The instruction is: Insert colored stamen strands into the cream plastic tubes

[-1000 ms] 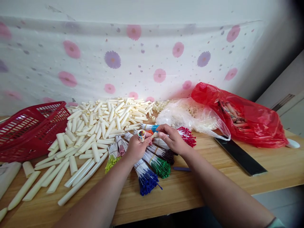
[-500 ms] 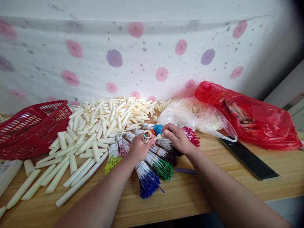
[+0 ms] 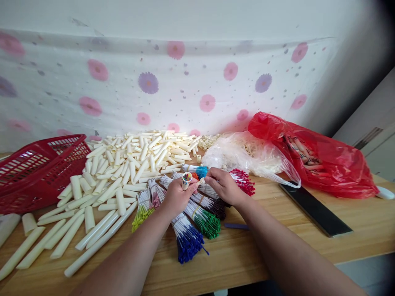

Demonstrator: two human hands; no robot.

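My left hand (image 3: 177,197) is closed around a short cream tube (image 3: 187,180), with its open end up and several coloured tips showing inside. My right hand (image 3: 222,186) pinches a small cream ring-like piece (image 3: 201,181) right beside the left fingertips. Whether that piece touches the tube is hard to make out. Below and around both hands lie tied bundles of white sticks with coloured tips: a blue bundle (image 3: 188,242), a green bundle (image 3: 207,220), a yellow-green bundle (image 3: 142,209), a red bundle (image 3: 242,181) and a light-blue bundle (image 3: 197,169).
A large heap of cream tubes (image 3: 145,154) spreads across the left and back of the wooden table (image 3: 296,242). A red basket (image 3: 40,172) stands far left. A clear plastic bag (image 3: 247,150), a red plastic bag (image 3: 336,160) and a black flat strip (image 3: 314,209) lie right.
My right hand has moved down and left, bringing the small cream piece up against my left fingertips. The left hand keeps holding the tube. The view has shifted slightly.
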